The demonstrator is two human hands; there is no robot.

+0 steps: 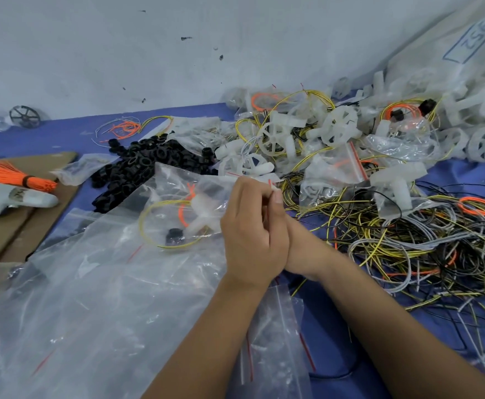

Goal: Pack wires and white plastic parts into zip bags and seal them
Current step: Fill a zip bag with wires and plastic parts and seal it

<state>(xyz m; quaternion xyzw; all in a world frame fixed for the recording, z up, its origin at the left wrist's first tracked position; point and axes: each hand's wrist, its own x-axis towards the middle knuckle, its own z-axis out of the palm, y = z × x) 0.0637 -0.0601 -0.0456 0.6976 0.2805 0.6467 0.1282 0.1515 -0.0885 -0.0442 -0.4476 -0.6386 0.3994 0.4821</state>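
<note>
A clear zip bag (175, 208) hangs left of my hands, holding a yellow wire loop, an orange wire, a white plastic part and a black ring. My left hand (249, 234) and my right hand (281, 226) press together at the bag's red-striped zip edge, fingers curled and pinching it. Loose wires (408, 243) in yellow, black, grey and orange lie tangled to the right. White plastic parts (336, 131) are piled behind, mixed with filled bags.
Empty zip bags (97, 298) cover the near left of the blue table. Black rings (146, 165) sit heaped behind them. An orange wire bundle (8, 175) and a grey controller (8, 200) lie on cardboard at left. A large sack (451, 53) leans at the far right.
</note>
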